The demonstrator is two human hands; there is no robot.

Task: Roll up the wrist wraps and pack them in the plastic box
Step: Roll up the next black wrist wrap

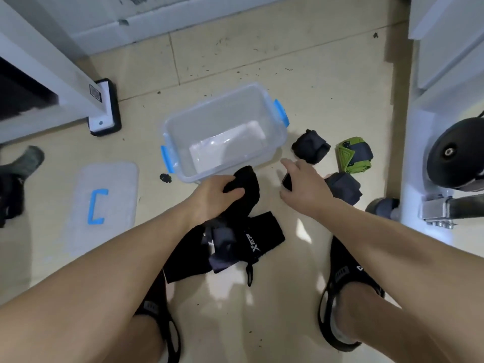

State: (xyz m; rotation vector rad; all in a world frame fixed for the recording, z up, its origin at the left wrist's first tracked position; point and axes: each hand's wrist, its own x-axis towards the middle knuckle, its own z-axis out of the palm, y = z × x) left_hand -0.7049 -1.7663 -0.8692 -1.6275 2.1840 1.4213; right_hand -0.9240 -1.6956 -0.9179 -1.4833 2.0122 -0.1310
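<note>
Left hand point(214, 192) gripping black wrist wrap point(235, 218) beside plastic box point(272, 142) rim, right hand point(301, 187) seemingly loose-fingered over bare floor point(327, 87)

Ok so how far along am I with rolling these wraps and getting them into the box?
Partway. Done: three rolled wraps, black, green and dark grey, lie on the floor right of the plastic box, whose lid is off. In hand: your left hand grips an unrolled black wrap; your right hand reaches out, open. Left: roll that one, then pack everything, since the box holds no wraps.
</note>
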